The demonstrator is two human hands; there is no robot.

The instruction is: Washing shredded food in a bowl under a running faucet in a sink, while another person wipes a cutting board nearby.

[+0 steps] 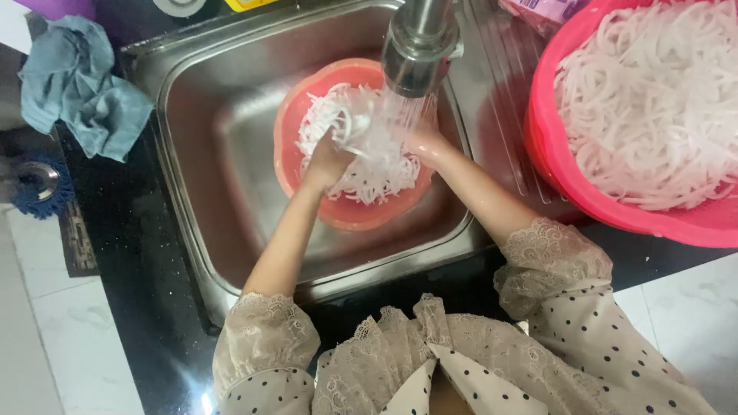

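Left hand [327, 163] is sunk into the white strips [369, 165], fingers curled around a bunch of them. Right hand [424, 142] is pressed against the far side of the same pile under the water stream; how far its fingers are closed cannot be told, since spray and strips cover them. The strips are heaped in an orange-red bowl [307, 107], which is set inside the steel sink [223, 154], toward its right half. Water is run from a steel tap [419, 42] directly above the bowl, onto the strips and the right hand. Both forearms are bare; lace-cuffed, polka-dotted sleeves [265, 338] are seen at the bottom.

Just beside the sink on the right, a ribbed steel drainboard [492, 84] is seen. A large pink basin [569, 192] is parked on it, filled with more white strips [653, 100] and partly cut off by the frame edge. The sink is set into a black, glossy surface [146, 253], wet in places. A crumpled blue-grey cloth [77, 84] is laid at its far left corner, well apart from the bowl. Pale tiled floor [46, 330] is visible at left and lower right. A blue mop head [34, 184] is seen at the left edge, below the cloth.
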